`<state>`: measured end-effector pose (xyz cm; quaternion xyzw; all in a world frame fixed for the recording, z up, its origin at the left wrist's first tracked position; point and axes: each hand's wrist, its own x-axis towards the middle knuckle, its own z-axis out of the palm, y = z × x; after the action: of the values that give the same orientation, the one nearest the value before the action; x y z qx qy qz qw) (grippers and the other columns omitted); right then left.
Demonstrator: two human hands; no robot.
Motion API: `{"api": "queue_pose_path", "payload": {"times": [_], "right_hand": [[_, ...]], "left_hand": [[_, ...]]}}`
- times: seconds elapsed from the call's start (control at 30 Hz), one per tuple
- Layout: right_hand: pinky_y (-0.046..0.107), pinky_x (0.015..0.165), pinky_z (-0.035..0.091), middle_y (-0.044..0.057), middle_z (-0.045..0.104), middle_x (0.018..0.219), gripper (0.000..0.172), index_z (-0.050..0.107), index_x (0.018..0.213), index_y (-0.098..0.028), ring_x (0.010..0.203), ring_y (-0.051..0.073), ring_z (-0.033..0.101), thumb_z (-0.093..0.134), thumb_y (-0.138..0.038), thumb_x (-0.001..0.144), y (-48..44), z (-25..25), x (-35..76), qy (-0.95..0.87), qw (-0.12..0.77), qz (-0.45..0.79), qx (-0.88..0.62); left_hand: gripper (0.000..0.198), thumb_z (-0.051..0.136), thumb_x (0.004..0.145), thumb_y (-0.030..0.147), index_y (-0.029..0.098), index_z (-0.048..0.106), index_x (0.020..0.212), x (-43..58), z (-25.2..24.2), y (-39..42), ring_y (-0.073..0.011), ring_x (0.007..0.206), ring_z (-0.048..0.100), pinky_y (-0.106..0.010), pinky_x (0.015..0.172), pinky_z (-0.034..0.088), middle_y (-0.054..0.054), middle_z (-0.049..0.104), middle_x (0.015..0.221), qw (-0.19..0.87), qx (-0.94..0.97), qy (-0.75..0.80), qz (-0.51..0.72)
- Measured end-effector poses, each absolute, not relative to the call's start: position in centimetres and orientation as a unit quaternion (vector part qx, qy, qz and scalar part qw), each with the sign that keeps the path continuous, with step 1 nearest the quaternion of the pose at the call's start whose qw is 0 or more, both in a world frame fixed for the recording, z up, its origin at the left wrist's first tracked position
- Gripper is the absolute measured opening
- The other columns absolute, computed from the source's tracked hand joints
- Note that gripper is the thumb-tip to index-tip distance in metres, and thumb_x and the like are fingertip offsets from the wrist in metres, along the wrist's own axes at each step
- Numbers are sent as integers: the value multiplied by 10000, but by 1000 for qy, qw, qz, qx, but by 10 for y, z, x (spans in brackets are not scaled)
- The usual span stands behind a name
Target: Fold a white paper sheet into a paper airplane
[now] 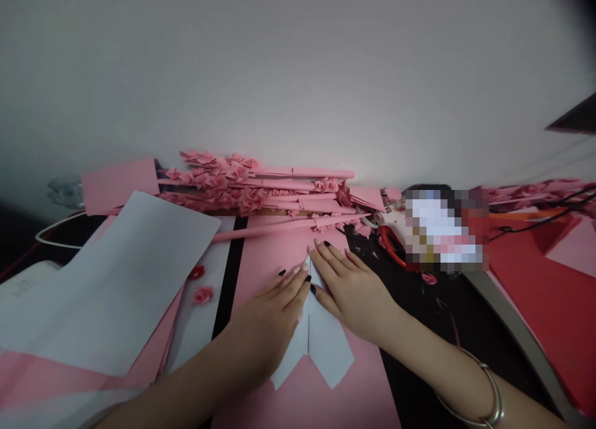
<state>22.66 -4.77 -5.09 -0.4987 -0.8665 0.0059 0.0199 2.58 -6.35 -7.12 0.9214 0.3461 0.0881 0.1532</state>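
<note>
Open and flat, neither hand closes on anything: the left hand (267,317) and the right hand (354,290) press palm-down on a pink paper sheet (274,261). Their black-nailed fingertips (305,267) nearly meet at the tip of a white folded point (323,348), which runs down between the palms and splits into two white flaps near the lower edge of the view. Both forearms angle in from the bottom corners, and a silver bangle (484,398) circles the right wrist. The sheet's right edge meets a black desktop (419,367), which gives open room beside the right hand as far as a sheet of red paper (549,292). Left of the sheet lie a black strip, then a large white sheet (125,274) with a small pink paper rose (203,295) near it. A long pink paper stick (288,227) lies just above the fingertips, below a heap of paper-rose stems (228,180) against a white wall (279,75). A white glue gun (388,221) sits beyond the right hand, partly hidden by a blurred patch.
</note>
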Motion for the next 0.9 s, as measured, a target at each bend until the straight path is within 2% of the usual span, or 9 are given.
{"api": "queue_pose_path", "payload": {"times": [0.17, 0.43, 0.77, 0.9], "right_hand": [[470, 1050, 363, 123, 359, 1469, 546, 346, 1424, -116, 1317, 261, 391, 399, -303, 914, -48, -51, 227, -868, 19, 6, -497], [483, 1052, 356, 127, 343, 1477, 542, 339, 1427, -118, 1325, 267, 376, 394, -287, 916, -48, -50, 228, -869, 14, 6, -494], [486, 1059, 345, 130, 320, 1485, 549, 318, 1436, -106, 1337, 269, 356, 376, -281, 919, -48, -50, 226, -869, -1, 8, -494], [490, 1055, 351, 139, 325, 1481, 549, 325, 1432, -103, 1332, 272, 365, 388, -272, 914, -48, -50, 226, -869, -1, 8, -494]], "left_hand": [[503, 332, 877, 83, 117, 354, 1379, 20, -71, -66, -191, 1413, 142, -372, 1163, 169, -140, 294, 1497, 134, 937, 313, 76], [649, 366, 814, 40, 148, 246, 1443, 13, -66, -66, -203, 1415, 124, -394, 1160, 174, -87, 174, 1537, 188, 935, 294, 63], [617, 362, 820, 34, 130, 289, 1424, 12, -64, -61, -200, 1410, 147, -359, 1166, 150, -100, 246, 1517, 186, 945, 266, 49], [568, 343, 862, 62, 132, 294, 1423, 14, -65, -62, -197, 1410, 159, -370, 1167, 148, -102, 259, 1513, 170, 946, 274, 42]]}}
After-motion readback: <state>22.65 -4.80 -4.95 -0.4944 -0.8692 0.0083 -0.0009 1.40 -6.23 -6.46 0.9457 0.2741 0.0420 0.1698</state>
